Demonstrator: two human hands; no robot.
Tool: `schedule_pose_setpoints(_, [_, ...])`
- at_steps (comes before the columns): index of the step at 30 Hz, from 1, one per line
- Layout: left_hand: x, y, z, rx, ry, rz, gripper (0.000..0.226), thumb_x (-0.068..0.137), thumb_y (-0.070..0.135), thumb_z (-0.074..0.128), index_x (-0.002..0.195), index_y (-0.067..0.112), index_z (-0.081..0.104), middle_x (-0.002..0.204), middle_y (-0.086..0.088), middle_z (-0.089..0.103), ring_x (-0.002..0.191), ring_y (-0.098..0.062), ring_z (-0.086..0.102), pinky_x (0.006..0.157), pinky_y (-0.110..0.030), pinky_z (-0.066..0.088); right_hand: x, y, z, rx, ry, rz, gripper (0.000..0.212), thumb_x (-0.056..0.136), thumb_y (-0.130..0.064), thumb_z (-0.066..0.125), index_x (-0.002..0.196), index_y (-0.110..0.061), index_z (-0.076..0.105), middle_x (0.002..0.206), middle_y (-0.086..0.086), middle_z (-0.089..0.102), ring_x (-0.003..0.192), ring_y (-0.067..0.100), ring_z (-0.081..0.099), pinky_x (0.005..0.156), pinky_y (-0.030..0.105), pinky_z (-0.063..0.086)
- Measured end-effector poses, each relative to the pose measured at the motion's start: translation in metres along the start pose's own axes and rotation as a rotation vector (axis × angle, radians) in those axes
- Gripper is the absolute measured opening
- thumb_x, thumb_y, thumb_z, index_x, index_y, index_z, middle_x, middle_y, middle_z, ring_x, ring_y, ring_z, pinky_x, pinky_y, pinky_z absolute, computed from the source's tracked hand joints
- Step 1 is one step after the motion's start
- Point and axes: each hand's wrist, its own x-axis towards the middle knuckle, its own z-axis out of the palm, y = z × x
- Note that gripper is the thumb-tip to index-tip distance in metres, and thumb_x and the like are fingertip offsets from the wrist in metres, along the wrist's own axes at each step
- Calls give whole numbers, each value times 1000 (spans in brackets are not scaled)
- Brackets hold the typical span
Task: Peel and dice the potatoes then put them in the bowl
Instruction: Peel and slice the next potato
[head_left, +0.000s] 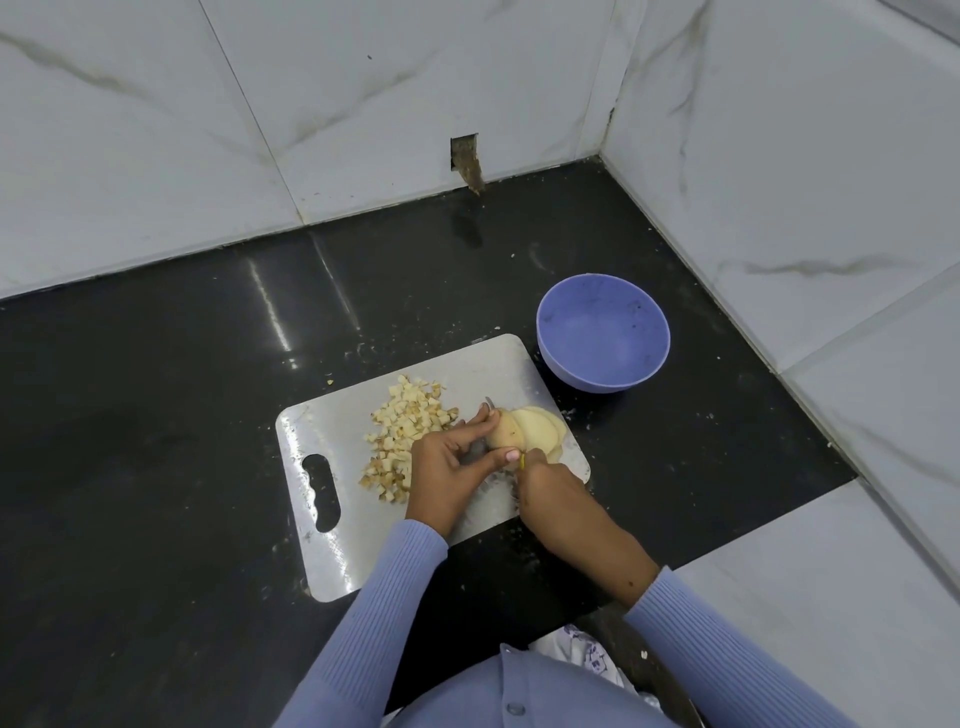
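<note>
The potato (511, 434) lies on the cutting board (332, 415), at the board's right end, just ahead of both hands. Its long axis runs roughly left to right across the board. Several slices (543, 428) already cut from it lean together at its right end, towards the bowl (602, 332).

The left hand (449, 465) grasps the uncut left part of the potato, fingers curled over the top and thumb below. The right hand (553, 496) is clenched around what appears to be a knife handle; only a thin yellow-green sliver shows at the fingers. A grey blade tip (488, 402) shows just beyond the left fingers. The rest of the blade is hidden behind the hand and the potato, so where the edge sits on the potato cannot be told.

A heap of diced potato (405, 436) lies on the board to the left of the hands, touching the left hand's fingers. The bowl stands on the black worktop (156, 415), just beyond the board's far right corner, and holds no potato.

Judgement: slicing is in hand; the right hand is nearer the bowl, the left nearer the heap. Whether any skin remains on the held part is hard to make out.
</note>
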Motion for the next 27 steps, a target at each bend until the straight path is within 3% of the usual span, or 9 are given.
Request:
schedule_pose_setpoints(5, [0, -1, 1, 28, 6, 7, 52, 64, 4, 83, 109, 23, 66, 128, -8, 59, 120, -3, 53, 110, -39, 37, -13, 14, 11, -20, 5, 9, 24, 102, -21, 29, 115, -4, 40, 102, 18, 57, 95, 34, 55, 69, 33, 35])
schedule_pose_setpoints(11, [-1, -4, 4, -7, 13, -4, 50, 65, 2, 82, 109, 21, 67, 128, -10, 59, 123, -6, 51, 110, -42, 37, 3, 5, 3, -29, -14, -19, 24, 95, -5, 32, 117, -3, 40, 75, 0, 37, 74, 20, 45, 66, 32, 35])
schedule_pose_setpoints(16, [-1, -5, 6, 27, 31, 9, 51, 65, 3, 83, 112, 17, 66, 128, -7, 60, 122, -4, 52, 109, -41, 38, -6, 16, 5, 26, -22, -36, 14, 100, -15, 30, 104, -7, 41, 73, 0, 37, 64, 12, 39, 55, 28, 31])
schedule_pose_setpoints(20, [-1, -5, 7, 41, 41, 17, 52, 65, 6, 83, 113, 19, 66, 128, -4, 60, 121, -4, 53, 109, -40, 39, -25, 33, 12, 16, -73, 4, 21, 103, -27, 29, 91, -11, 35, 85, 7, 44, 77, 22, 45, 67, 32, 33])
schedule_pose_setpoints(27, [-2, -4, 3, 14, 39, 16, 53, 63, 6, 84, 111, 19, 66, 125, -2, 62, 118, -5, 56, 106, -37, 42, -45, 49, 8, 4, -109, 47, 21, 103, -28, 32, 92, -11, 36, 90, 10, 47, 79, 22, 45, 67, 28, 32])
